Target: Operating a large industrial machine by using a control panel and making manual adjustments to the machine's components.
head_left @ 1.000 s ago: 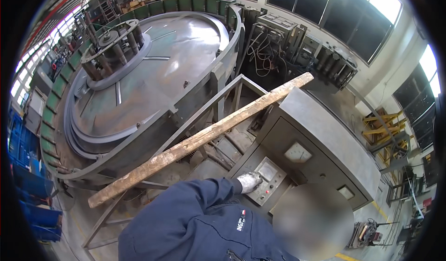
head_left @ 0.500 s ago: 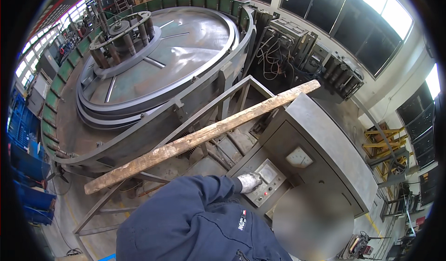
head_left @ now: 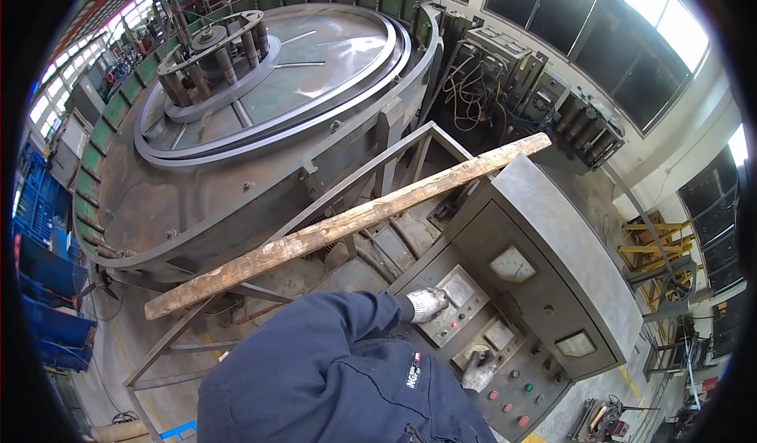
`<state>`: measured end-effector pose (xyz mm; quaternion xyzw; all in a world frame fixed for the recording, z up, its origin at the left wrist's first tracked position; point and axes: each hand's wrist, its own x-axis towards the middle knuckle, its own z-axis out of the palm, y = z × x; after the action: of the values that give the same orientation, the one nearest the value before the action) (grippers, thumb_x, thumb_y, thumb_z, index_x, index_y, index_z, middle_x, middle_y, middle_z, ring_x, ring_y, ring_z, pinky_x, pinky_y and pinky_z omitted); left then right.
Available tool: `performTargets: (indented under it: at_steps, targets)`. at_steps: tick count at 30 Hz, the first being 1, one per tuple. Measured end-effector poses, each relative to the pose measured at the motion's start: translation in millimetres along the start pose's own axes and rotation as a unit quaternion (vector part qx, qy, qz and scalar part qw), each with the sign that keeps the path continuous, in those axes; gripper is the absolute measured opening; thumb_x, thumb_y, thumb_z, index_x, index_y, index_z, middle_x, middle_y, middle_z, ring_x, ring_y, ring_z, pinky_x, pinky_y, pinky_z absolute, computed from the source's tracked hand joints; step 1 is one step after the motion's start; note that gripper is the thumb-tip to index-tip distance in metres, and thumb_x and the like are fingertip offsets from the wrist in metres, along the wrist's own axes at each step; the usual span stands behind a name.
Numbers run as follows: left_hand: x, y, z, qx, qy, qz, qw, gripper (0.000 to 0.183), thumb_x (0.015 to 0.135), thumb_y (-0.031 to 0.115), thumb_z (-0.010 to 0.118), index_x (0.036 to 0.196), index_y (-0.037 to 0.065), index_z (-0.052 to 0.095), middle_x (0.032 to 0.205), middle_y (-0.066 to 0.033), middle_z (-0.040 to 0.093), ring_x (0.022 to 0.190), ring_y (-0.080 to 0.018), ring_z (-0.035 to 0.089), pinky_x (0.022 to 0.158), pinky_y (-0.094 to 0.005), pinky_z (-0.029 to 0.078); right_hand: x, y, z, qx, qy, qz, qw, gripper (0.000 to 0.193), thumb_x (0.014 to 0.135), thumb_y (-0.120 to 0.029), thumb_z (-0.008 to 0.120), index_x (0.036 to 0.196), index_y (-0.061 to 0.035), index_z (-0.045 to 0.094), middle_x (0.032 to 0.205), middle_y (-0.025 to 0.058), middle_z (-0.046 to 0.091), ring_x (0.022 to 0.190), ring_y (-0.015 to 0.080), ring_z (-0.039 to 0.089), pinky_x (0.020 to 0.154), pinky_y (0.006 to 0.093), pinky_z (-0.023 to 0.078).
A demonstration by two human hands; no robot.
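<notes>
My left hand, in a whitish work glove, rests on a small control module with a meter window and small lights. Its fingers are bent together at the module's left side; whatever they grip is hidden. Lower and to the right, my right hand, in a whitish glove with dark fingertips, lies against a second module. Its fingers curl in at that module's face, covering what they touch. Both modules sit on the sloping front of a grey control cabinet. Red and green push buttons lie right of my right hand.
A long rough timber lies across a metal frame before the cabinet. Beyond stands a big round tub with a metal disc and central posts. Cabled machinery fills the back; blue racks stand left.
The disc in the tub has turned and its near rim sits farther back. My right hand and the buttons now show where a blurred round patch was. The whole view has shifted slightly.
</notes>
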<state>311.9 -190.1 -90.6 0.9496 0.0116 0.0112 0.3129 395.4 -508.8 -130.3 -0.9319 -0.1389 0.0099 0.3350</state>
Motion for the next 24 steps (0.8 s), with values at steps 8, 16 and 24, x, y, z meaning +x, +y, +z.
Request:
performTargets:
  at_steps: [8,16,24]
  targets:
    - [-0.2,1.0,-1.7,-0.009,0.002,0.002,1.0,0.02,0.081,0.011,0.07,0.099,0.003,0.067,0.105,-0.0227,0.065,0.102,-0.0434,0.065,0.086,-0.0527,0.054,-0.7,-5.6,-1.4,-0.01,0.005,0.007,1.0,0.039,0.096,-0.025,0.073,0.123,0.0021,0.066,0.11,0.0229,0.073,0.099,0.0354,0.072,0.089,0.044,0.057]
    - [0.8,3.2,-2.1,-0.004,-0.019,-0.007,1.0,0.022,0.083,0.012,0.07,0.103,0.003,0.066,0.11,-0.0239,0.064,0.106,-0.0446,0.064,0.089,-0.0539,0.053,-1.9,-6.3,-3.1,-0.038,0.024,-0.01,0.999,0.035,0.096,-0.022,0.073,0.122,0.0006,0.066,0.108,0.0229,0.073,0.098,0.0362,0.072,0.089,0.0437,0.057]
    - [1.2,3.3,-3.5,0.0,-0.026,-0.005,1.0,0.023,0.083,0.011,0.073,0.104,0.005,0.067,0.111,-0.0224,0.063,0.106,-0.0432,0.064,0.09,-0.0531,0.054,-1.2,-5.8,-1.5,0.009,0.005,0.014,1.0,0.038,0.095,-0.024,0.073,0.123,0.0003,0.066,0.11,0.0219,0.073,0.098,0.0358,0.071,0.088,0.0446,0.056]
